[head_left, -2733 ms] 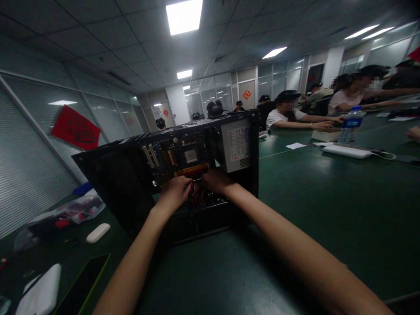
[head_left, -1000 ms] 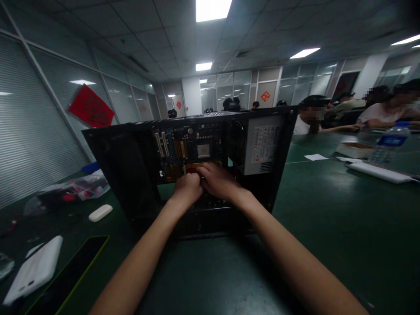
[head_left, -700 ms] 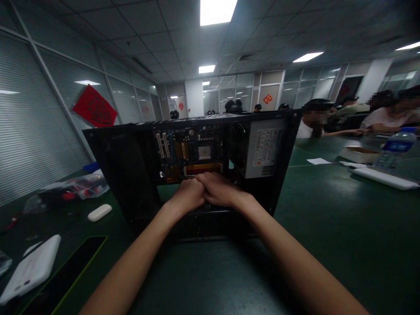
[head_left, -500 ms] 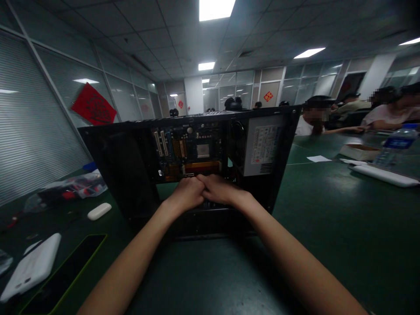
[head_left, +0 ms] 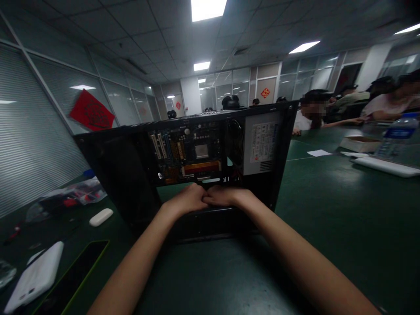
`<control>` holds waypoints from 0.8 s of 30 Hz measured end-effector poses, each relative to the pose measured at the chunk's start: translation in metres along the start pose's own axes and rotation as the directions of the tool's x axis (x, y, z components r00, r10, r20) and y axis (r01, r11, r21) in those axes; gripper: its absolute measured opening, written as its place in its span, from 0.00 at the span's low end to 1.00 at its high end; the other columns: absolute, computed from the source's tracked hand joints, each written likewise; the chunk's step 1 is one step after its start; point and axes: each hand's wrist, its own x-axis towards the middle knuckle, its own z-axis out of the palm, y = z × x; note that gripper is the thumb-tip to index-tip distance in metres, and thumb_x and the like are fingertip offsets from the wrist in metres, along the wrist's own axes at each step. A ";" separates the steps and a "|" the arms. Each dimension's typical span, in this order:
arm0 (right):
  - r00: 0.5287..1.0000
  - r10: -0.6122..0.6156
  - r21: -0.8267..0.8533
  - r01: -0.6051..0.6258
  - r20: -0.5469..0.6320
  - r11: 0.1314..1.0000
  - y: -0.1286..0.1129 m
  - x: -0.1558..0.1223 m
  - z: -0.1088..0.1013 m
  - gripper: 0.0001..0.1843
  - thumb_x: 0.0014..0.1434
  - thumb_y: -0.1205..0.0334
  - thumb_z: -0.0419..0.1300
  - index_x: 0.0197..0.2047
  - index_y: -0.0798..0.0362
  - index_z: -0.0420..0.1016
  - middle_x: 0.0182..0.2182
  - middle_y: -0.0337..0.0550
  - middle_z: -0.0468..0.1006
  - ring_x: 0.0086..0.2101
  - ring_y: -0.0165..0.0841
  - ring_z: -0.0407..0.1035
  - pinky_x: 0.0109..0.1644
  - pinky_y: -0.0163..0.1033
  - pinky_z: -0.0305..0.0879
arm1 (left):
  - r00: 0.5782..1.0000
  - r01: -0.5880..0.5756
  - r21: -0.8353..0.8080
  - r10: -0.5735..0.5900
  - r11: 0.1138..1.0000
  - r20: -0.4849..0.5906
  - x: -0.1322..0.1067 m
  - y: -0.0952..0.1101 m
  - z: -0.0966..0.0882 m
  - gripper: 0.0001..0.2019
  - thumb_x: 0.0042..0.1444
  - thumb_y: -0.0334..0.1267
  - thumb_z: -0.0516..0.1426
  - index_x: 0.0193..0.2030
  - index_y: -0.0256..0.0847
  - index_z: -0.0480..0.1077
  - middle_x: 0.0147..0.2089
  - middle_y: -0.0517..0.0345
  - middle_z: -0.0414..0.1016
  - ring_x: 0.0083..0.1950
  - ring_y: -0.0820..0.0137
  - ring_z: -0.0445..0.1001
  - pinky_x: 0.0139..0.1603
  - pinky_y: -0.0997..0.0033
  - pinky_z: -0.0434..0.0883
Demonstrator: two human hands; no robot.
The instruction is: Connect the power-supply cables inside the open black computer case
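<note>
An open black computer case (head_left: 121,168) stands on the green table in front of me. Inside it I see a motherboard (head_left: 213,155) and, at the upper right, a silver power supply (head_left: 265,142) with a printed label. My left hand (head_left: 189,199) and my right hand (head_left: 225,196) meet at the lower middle of the case opening, below the motherboard. Both are closed, with fingers curled in and knuckles touching. Whatever the fingertips hold is hidden behind the hands.
On the left lie a white phone (head_left: 36,275), a dark phone-like slab with a green edge (head_left: 74,278), a white oval case (head_left: 101,217) and a plastic bag (head_left: 70,197) of parts. At right are a water bottle (head_left: 398,138), an open box (head_left: 360,144) and seated people.
Both hands have moved slightly down, away from the motherboard's lower edge, uncovering slots there. They stay closed together. The view has shifted a little.
</note>
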 end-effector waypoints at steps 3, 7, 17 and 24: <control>0.989 0.115 -0.065 -0.121 -0.099 0.990 -0.004 -0.003 0.000 0.24 0.66 0.53 0.51 0.50 0.60 0.81 0.46 0.60 0.82 0.43 0.45 0.78 0.44 0.41 0.68 | 0.996 -0.066 -0.020 0.064 0.998 -0.055 0.000 -0.002 0.001 0.08 0.54 0.35 0.57 0.34 0.37 0.79 0.30 0.55 0.78 0.32 0.67 0.74 0.30 0.72 0.60; 0.963 0.257 -0.155 -0.268 -0.088 0.951 -0.011 -0.005 -0.002 0.25 0.66 0.53 0.55 0.55 0.65 0.78 0.50 0.67 0.79 0.49 0.51 0.76 0.48 0.45 0.70 | 0.990 -0.125 -0.076 0.119 0.989 -0.075 0.000 -0.004 0.002 0.09 0.57 0.37 0.58 0.41 0.39 0.79 0.36 0.55 0.81 0.36 0.67 0.76 0.34 0.73 0.63; 0.961 0.276 -0.199 -0.273 -0.010 0.941 -0.012 -0.002 0.000 0.22 0.66 0.61 0.56 0.56 0.67 0.77 0.52 0.67 0.78 0.51 0.50 0.75 0.51 0.44 0.70 | 0.982 -0.160 -0.077 0.151 0.984 -0.109 0.000 -0.005 0.004 0.13 0.62 0.38 0.57 0.49 0.37 0.78 0.46 0.48 0.81 0.46 0.61 0.79 0.44 0.68 0.68; 0.980 0.199 -0.162 -0.192 0.024 0.968 -0.007 0.001 0.004 0.20 0.65 0.63 0.57 0.56 0.65 0.78 0.52 0.64 0.78 0.50 0.48 0.76 0.50 0.42 0.69 | 0.987 -0.129 -0.070 0.122 0.989 -0.105 0.001 -0.011 0.007 0.12 0.62 0.40 0.57 0.47 0.39 0.78 0.45 0.49 0.81 0.45 0.60 0.79 0.43 0.67 0.69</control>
